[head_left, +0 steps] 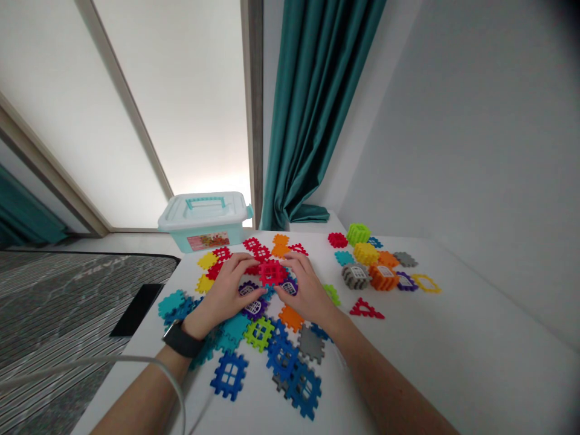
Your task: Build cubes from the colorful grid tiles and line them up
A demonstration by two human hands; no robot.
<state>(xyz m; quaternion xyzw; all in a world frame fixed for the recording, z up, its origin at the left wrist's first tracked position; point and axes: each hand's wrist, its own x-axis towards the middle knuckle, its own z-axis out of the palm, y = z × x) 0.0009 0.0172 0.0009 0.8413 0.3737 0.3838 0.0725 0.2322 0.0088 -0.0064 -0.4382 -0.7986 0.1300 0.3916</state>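
Note:
Both my hands meet over a red waffle-shaped plastic building block near the middle of the white table. My left hand grips its left side, and my right hand presses its right side. A purple block lies partly under my left hand. Loose blocks in blue, teal, green, orange, grey, yellow and red spread around both hands. A black watch band circles my left wrist.
A lidded translucent storage box with a teal handle stands at the table's far edge. Assembled block cubes and loose pieces lie to the right. A white cable crosses my left forearm. A striped grey mat lies beyond the left edge.

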